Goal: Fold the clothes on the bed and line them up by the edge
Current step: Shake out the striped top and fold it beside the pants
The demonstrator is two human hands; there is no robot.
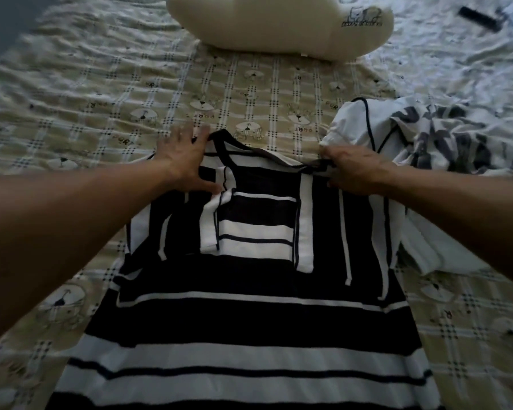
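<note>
A black-and-white striped shirt (249,291) lies spread flat on the bed, collar pointing away from me, both sleeves folded in over the chest. My left hand (184,161) presses flat on the shirt's left shoulder with fingers spread. My right hand (353,168) grips the right shoulder edge, fingers curled round the dark trim. A pile of loose clothes lies to the right: a white garment with dark piping (365,125) and a white one with grey lettering (462,137).
The bed sheet (101,113) is beige with a plaid and bear print. A cream pillow (279,22) sits at the far end. A dark flat object (480,19) lies at the far right on white bedding (442,63).
</note>
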